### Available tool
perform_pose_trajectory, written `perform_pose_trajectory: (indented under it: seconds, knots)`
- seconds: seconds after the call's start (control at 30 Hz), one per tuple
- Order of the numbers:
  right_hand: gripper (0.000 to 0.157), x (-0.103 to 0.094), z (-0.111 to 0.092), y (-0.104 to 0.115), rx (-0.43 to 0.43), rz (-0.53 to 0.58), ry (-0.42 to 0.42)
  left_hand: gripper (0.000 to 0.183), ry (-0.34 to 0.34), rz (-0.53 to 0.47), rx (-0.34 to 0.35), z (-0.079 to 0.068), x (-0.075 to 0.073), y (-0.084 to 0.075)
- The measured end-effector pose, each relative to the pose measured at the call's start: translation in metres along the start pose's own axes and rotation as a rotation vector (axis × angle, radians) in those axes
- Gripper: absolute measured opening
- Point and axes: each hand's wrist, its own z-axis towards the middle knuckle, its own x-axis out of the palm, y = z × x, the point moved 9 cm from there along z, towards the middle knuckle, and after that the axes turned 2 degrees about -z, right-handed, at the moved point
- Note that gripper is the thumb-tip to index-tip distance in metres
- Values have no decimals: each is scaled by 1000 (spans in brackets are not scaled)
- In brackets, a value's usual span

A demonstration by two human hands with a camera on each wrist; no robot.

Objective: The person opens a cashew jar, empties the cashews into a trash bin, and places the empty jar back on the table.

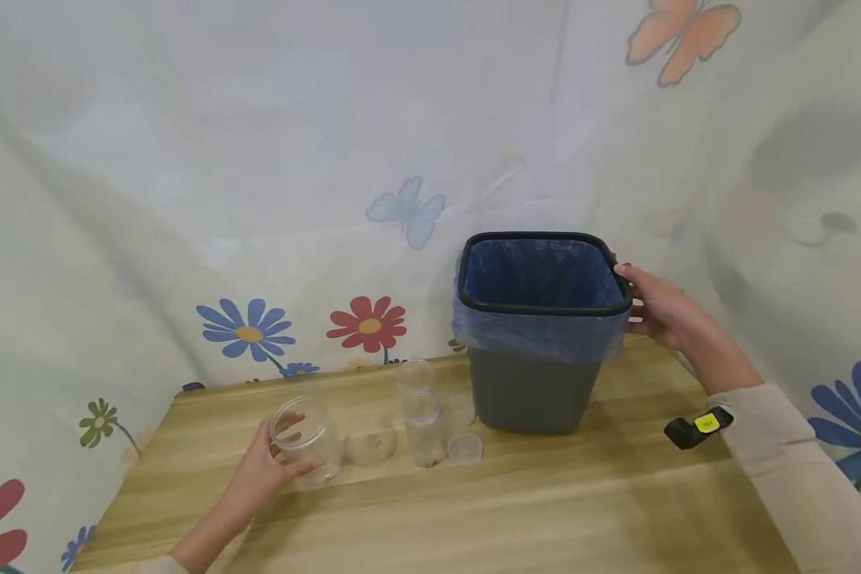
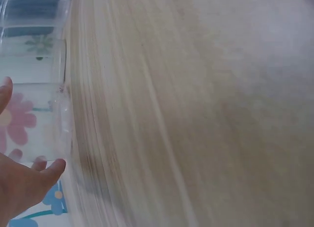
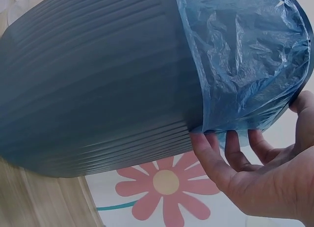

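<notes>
My left hand (image 1: pixel 261 470) is at a clear wide-mouthed plastic jar (image 1: pixel 323 446), its thumb in front and fingers at the far side, gripping it. In the left wrist view the same hand (image 2: pixel 24 187) lies along the side of the see-through jar (image 2: pixel 29 124). A grey trash bin (image 1: pixel 531 391) stands upright on the table, lined with a blue plastic bag (image 1: pixel 538 335) under a black rim (image 1: pixel 545 309). My right hand (image 1: pixel 663 311) holds the bin's right side at the rim. Up close, its fingers (image 3: pixel 235 156) press against the folded-over bag.
Between the jar and the bin stand a tall clear container (image 1: pixel 425 434), a round clear lid or shallow piece (image 1: pixel 370 442) and a small clear lid (image 1: pixel 465 450). The wooden-patterned table (image 1: pixel 473 518) meets a flower-printed cloth wall (image 1: pixel 316 263) behind.
</notes>
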Motion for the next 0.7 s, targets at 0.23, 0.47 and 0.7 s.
perform_pose_trajectory:
  seconds: [0.23,0.47,0.7]
  knots:
    - [57,0,-3,-5,1,15,1,91,-16,4,-13,4,13,4]
    - [51,1,-9,-5,-9,45,12,91,-45,31,-27,9,20,5]
    - [43,-1,-11,-2,-27,72,17,93,-32,42,-49,16,20,2]
